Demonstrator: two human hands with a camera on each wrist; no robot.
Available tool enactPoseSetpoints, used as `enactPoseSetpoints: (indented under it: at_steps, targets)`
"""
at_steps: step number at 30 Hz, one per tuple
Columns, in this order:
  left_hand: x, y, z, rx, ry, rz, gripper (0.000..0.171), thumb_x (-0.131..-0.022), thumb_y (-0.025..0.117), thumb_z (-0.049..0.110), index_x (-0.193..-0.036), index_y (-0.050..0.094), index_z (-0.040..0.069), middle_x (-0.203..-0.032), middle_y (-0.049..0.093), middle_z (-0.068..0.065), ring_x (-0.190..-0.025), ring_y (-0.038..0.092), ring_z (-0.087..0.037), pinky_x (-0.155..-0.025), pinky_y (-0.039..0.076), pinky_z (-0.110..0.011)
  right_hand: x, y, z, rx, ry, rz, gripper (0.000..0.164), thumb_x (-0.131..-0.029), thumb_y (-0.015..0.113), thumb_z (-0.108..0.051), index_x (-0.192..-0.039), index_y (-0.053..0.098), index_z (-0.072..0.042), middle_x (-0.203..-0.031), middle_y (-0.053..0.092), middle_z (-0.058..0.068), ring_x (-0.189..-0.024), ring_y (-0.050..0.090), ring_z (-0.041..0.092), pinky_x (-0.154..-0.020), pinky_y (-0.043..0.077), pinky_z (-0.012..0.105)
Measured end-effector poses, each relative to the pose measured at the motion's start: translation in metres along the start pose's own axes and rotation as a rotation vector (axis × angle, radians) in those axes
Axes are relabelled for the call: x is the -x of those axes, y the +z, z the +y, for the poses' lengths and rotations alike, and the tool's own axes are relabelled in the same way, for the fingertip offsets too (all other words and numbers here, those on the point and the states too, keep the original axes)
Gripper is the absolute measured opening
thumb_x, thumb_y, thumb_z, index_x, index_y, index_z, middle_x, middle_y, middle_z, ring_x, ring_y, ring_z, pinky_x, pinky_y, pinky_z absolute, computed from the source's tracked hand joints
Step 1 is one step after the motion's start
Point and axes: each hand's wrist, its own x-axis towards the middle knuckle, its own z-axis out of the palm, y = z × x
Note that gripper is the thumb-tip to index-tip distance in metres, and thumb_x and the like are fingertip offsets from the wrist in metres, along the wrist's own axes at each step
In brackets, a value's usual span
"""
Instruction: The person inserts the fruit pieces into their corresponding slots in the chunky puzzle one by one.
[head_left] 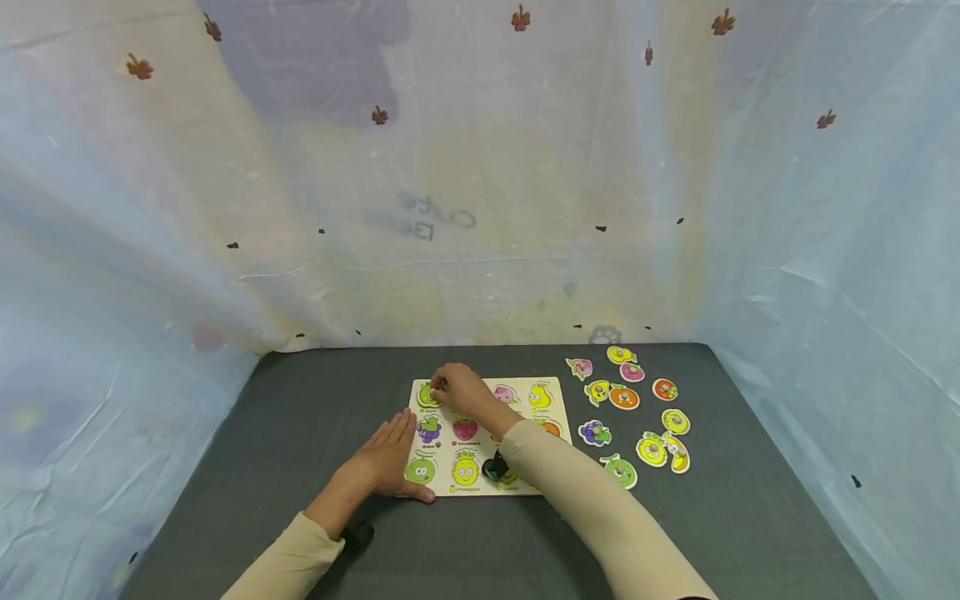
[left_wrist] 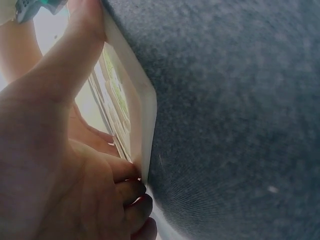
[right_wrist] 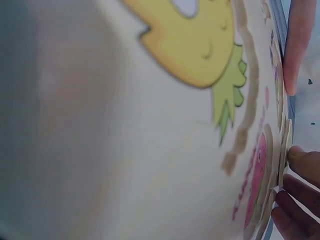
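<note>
A white fruit puzzle board (head_left: pixel 444 492) lies flat on the grey table. My left hand (head_left: pixel 386 457) rests along its left edge, fingers straight, thumb at the front left corner; in the left wrist view the fingertips touch the board's side. My right hand (head_left: pixel 463 392) reaches over the board and pinches a fruit puzzle piece at the green picture (head_left: pixel 425 396) in the far left corner. In the right wrist view, the piece's pale edge (right_wrist: pixel 289 137) shows by the fingertips; its face is hidden. Grapes (head_left: pixel 429 429), strawberry (head_left: pixel 465 429) and pineapple (head_left: pixel 465 469) pictures show. The right forearm covers part of the board.
Several loose fruit pieces lie right of the board, among them grapes (head_left: pixel 595 433), a green round fruit (head_left: pixel 620 472), an orange one (head_left: pixel 624 397) and a banana (head_left: pixel 679 455). A pale patterned curtain (head_left: pixel 480 292) surrounds the table's back and sides.
</note>
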Motion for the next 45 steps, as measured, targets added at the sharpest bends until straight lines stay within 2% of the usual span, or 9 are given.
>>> enactPoseSetpoints:
  at_steps: [7,13,25,37,45]
  targets:
    - [0.006,-0.011,0.008,0.044,-0.002,-0.026,0.151,-0.069,0.085,0.081,-0.167,0.017,-0.011,-0.176,0.011,-0.030,-0.164,0.014,-0.044,-0.133,0.013,-0.057,0.001,0.001,-0.002,0.020,0.000,0.003,0.013,-0.103,0.076,-0.025,-0.110,0.080,-0.015,-0.102,0.072,-0.001,-0.091,0.061,0.012,-0.084,0.055,0.029]
    - [0.006,-0.009,0.009,-0.010,-0.022,-0.047,0.147,-0.074,0.084,0.079,-0.169,0.012,-0.007,-0.178,0.006,-0.026,-0.165,0.010,-0.040,-0.134,0.011,-0.053,0.000,0.003,-0.002,0.054,-0.008,0.014,0.013,-0.104,0.076,-0.026,-0.110,0.080,-0.016,-0.105,0.072,-0.001,-0.100,0.064,0.015,-0.088,0.056,0.031]
    - [0.011,-0.019,0.017,-0.035,-0.038,-0.042,0.142,-0.075,0.088,0.073,-0.167,0.019,-0.010,-0.176,0.013,-0.029,-0.164,0.017,-0.042,-0.133,0.018,-0.054,0.001,0.001,-0.006,0.068,0.000,-0.001,0.015,-0.104,0.075,-0.026,-0.113,0.081,-0.016,-0.109,0.073,0.001,-0.105,0.066,0.018,-0.090,0.056,0.033]
    - [0.009,-0.018,0.016,-0.024,-0.031,-0.042,0.142,-0.074,0.089,0.072,-0.167,0.018,-0.011,-0.176,0.013,-0.030,-0.164,0.016,-0.043,-0.133,0.017,-0.055,-0.002,0.005,-0.003,0.093,0.000,-0.004,0.015,-0.104,0.076,-0.028,-0.112,0.082,-0.017,-0.113,0.073,0.000,-0.109,0.066,0.018,-0.096,0.057,0.032]
    - [0.002,-0.008,0.005,0.019,-0.009,-0.038,0.151,-0.070,0.083,0.084,-0.168,0.015,-0.009,-0.176,0.009,-0.029,-0.164,0.012,-0.043,-0.133,0.012,-0.056,-0.002,0.006,-0.002,0.101,-0.016,-0.003,0.014,-0.103,0.076,-0.027,-0.110,0.082,-0.017,-0.115,0.073,0.000,-0.112,0.066,0.019,-0.098,0.057,0.032]
